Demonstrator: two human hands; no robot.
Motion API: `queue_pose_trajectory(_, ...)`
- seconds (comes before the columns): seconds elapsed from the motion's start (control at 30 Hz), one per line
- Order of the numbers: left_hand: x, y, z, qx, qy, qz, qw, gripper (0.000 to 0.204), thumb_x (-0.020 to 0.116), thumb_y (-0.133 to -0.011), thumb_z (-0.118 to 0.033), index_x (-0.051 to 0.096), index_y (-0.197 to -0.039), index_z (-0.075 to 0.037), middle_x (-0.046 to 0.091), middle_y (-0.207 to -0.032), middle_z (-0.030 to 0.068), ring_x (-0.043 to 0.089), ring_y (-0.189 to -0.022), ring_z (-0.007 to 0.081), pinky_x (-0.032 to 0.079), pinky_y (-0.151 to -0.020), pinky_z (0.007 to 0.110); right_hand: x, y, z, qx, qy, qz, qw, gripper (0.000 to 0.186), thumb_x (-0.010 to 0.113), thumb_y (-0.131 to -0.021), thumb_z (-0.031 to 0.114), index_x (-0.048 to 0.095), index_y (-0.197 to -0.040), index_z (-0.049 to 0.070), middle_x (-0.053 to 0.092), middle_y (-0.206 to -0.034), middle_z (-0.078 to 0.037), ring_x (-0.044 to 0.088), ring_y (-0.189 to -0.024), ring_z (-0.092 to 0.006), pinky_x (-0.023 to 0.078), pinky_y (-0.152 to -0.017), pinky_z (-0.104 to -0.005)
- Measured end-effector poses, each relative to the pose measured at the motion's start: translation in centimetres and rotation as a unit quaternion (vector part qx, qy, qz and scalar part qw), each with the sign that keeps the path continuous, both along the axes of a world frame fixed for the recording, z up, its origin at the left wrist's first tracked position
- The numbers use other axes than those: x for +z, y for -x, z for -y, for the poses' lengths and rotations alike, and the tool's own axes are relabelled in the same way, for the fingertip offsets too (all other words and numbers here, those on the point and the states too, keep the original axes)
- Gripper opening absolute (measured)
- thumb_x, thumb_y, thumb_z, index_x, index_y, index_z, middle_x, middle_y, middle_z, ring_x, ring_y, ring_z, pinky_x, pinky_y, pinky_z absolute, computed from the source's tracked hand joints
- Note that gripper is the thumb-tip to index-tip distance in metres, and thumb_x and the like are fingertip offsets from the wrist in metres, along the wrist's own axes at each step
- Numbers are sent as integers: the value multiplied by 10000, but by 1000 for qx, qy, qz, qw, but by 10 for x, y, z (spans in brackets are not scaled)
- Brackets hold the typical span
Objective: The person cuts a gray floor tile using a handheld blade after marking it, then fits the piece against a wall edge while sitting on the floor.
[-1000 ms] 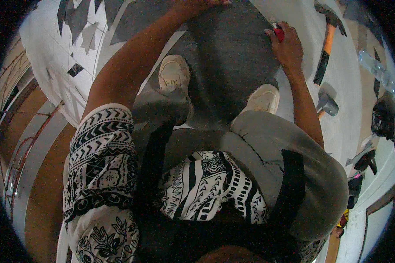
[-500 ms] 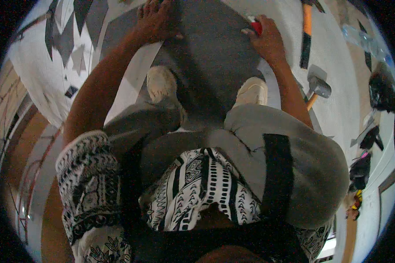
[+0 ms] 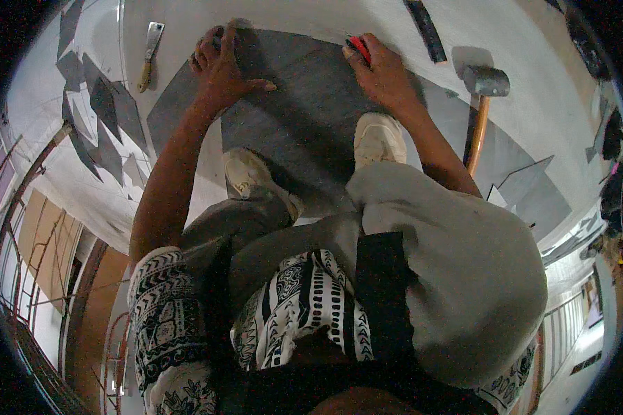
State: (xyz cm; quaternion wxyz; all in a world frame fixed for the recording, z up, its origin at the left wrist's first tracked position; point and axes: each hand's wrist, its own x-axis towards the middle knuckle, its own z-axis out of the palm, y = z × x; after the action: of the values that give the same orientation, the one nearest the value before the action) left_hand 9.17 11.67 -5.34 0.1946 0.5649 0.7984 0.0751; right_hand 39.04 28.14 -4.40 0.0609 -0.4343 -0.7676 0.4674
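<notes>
A dark grey flooring sheet [image 3: 304, 90] with angled edges lies on the pale floor in front of my feet. My left hand [image 3: 221, 72] rests on its far left part, fingers spread and thumb stretched out to the right. Nothing shows in that hand. Near the sheet's far right edge, my right hand [image 3: 384, 76] is closed around a small red and black utility knife [image 3: 358, 48], whose tip points away from me. My fingers hide part of its body. My shoes [image 3: 381, 138] stand at the sheet's near part.
A rubber mallet [image 3: 486, 81] with a wooden handle lies right of my right forearm. A scraper [image 3: 151, 59] lies left of my left hand. Grey offcuts [image 3: 104, 104] lie at the left, and grey pieces [image 3: 526, 183] at the right. A black bar [image 3: 428, 31] lies at the far right.
My view has shifted, bringing the sheet's far edge and the scraper into sight. Both hands appear lower in the picture. The left hand's fingers are more spread; the right still holds the utility knife.
</notes>
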Motion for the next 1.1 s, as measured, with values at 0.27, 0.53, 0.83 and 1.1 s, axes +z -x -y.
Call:
queue_pose_trajectory(0.27,-14,-20,-25,35,33,-45,998,1481,875,-481,-766,87,-1625,-250,113,-1579,314,100,-1457,536,93,-1127,727,-1,0,-1,5,-18,-35,999,377,628,-987,391,587,-1088,30,653,-854,-229,637,-791,-415,496,-750,-473)
queue_pose_trajectory(0.53,5,-48,-45,216,97,35,971,1633,861,-494,-784,-100,-1593,-51,-92,-1617,356,-133,-1488,555,-4,-1121,765,-6,-2,-3,-29,-31,-55,998,394,648,-968,414,616,-1048,30,651,-838,-227,637,-778,-428,497,-745,-479)
queue_pose_trajectory(0.83,17,-73,-61,288,150,6,946,1725,810,-449,-860,-131,-1548,80,-142,-1623,345,-170,-1504,508,1,-1131,754,1,3,-5,-21,-19,3,1000,367,637,-975,388,595,-1028,28,632,-818,-220,622,-757,-423,489,-740,-482)
queue_pose_trajectory(1.1,18,-73,-49,310,138,36,940,1671,765,-454,-899,-55,-1581,23,-78,-1650,304,-120,-1518,498,22,-1136,745,8,18,3,84,-55,-11,995,268,654,-940,249,605,-1077,25,648,-972,-234,630,-906,-427,486,-802,-480)
